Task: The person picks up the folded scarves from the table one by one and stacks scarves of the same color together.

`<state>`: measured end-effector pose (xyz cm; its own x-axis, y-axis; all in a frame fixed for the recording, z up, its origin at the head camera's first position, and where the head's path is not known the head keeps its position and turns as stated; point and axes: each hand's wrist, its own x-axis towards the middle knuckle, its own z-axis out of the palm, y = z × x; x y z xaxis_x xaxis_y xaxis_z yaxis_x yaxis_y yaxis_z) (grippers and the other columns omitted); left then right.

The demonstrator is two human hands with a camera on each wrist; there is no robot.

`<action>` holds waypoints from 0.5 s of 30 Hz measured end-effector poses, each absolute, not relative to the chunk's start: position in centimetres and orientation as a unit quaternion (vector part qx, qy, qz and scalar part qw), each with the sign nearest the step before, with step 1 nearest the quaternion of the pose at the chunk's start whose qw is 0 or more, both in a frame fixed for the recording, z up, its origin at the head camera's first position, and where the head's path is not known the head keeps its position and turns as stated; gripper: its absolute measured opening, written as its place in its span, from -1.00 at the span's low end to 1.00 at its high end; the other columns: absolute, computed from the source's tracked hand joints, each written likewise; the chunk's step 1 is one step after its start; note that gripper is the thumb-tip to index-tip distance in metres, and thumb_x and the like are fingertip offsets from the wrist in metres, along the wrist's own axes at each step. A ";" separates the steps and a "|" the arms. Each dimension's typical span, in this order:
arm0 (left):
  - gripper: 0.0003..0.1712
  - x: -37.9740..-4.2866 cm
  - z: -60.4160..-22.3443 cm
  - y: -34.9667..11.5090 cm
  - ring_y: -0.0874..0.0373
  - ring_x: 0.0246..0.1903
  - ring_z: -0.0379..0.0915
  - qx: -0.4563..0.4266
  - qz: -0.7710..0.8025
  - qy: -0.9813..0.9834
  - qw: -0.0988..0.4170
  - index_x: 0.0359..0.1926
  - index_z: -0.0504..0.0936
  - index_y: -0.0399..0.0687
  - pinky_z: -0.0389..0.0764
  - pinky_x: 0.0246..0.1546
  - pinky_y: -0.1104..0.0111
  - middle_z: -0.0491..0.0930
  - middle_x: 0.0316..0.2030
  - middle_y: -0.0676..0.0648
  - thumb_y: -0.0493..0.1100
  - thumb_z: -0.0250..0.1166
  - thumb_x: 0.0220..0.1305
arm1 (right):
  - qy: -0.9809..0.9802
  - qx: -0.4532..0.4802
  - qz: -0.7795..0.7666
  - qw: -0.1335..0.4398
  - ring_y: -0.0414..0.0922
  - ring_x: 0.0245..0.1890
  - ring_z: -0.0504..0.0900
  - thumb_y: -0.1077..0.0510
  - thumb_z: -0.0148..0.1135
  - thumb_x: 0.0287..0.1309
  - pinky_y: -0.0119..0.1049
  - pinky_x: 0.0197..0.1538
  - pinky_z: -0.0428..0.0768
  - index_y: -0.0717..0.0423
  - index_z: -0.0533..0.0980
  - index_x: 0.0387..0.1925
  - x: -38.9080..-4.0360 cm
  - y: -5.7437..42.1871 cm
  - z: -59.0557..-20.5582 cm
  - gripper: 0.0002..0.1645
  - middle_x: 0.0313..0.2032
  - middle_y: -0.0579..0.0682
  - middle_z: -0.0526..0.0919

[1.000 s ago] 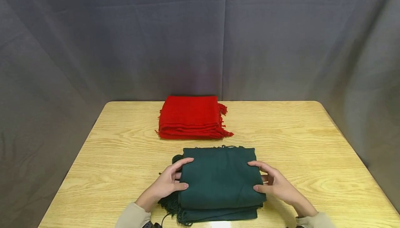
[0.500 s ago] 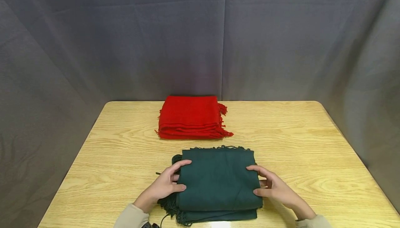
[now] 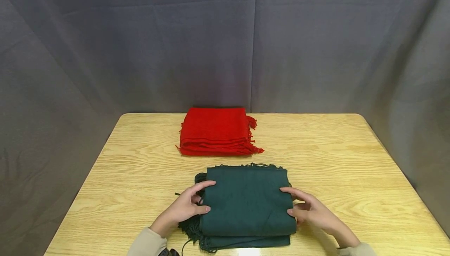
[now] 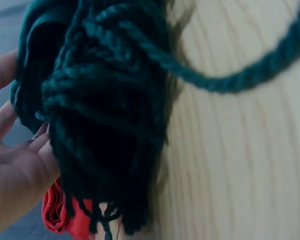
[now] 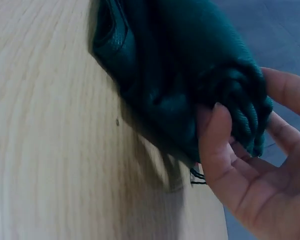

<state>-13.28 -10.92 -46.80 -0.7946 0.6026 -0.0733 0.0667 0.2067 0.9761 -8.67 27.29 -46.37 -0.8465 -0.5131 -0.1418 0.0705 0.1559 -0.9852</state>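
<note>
A dark green scarf (image 3: 247,201), folded into a thick rectangle, lies at the table's near side. Its fringe (image 4: 110,100) bunches at the left end, large in the left wrist view. My left hand (image 3: 186,205) holds the upper folded part by its left edge, thumb and index finger on top. At the opposite edge, my right hand (image 3: 314,211) grips the same part. In the right wrist view, the right thumb (image 5: 217,135) lies against the layered fold, with other fingers behind it. Some fingertips of both hands are hidden by the cloth.
Behind the green scarf, a folded red scarf (image 3: 215,131) lies near the table's far edge, fringe towards the right. The wooden table (image 3: 334,146) has a grey curtain (image 3: 197,45) behind it. A thin black cable (image 3: 184,244) runs by my left wrist.
Both hands keep their hold and have come slightly down and towards me with the upper green layer. Its right edge has shifted a little to the left. The red scarf stays put.
</note>
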 end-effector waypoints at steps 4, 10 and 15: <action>-0.35 -13.1 -46.7 -11.3 0.24 -0.56 0.20 0.221 0.596 0.742 0.214 0.24 0.33 -0.13 0.35 -0.52 0.49 0.32 0.03 -0.23 -0.33 0.28 0.09 | 0.745 -0.149 -0.613 0.219 -0.17 -0.48 0.47 0.26 0.12 0.18 -0.20 -0.54 0.54 0.15 0.12 0.31 -8.5 27.6 -46.2 -0.31 -0.10 0.32 0.15; -0.34 -13.0 -46.6 -12.1 0.10 -0.35 0.37 0.226 0.576 0.764 0.180 0.25 0.29 -0.11 0.48 -0.41 0.41 0.30 0.00 -0.26 -0.28 0.29 0.11 | 0.777 -0.172 -0.580 0.174 -0.12 -0.29 0.47 0.26 0.15 0.15 -0.19 -0.53 0.55 0.13 0.05 0.33 -8.2 28.2 -46.1 -0.24 -0.06 0.31 0.15; -0.24 -13.1 -46.5 -12.7 -0.14 -0.07 0.24 0.258 0.516 0.804 0.144 0.31 0.18 0.03 0.42 -0.39 0.30 0.14 0.17 -0.23 -0.11 0.31 0.12 | 0.777 -0.142 -0.580 0.199 0.18 -0.02 0.42 0.22 0.13 0.18 -0.10 -0.33 0.58 0.05 -0.06 0.36 -8.2 28.2 -46.1 -0.18 0.11 0.41 0.08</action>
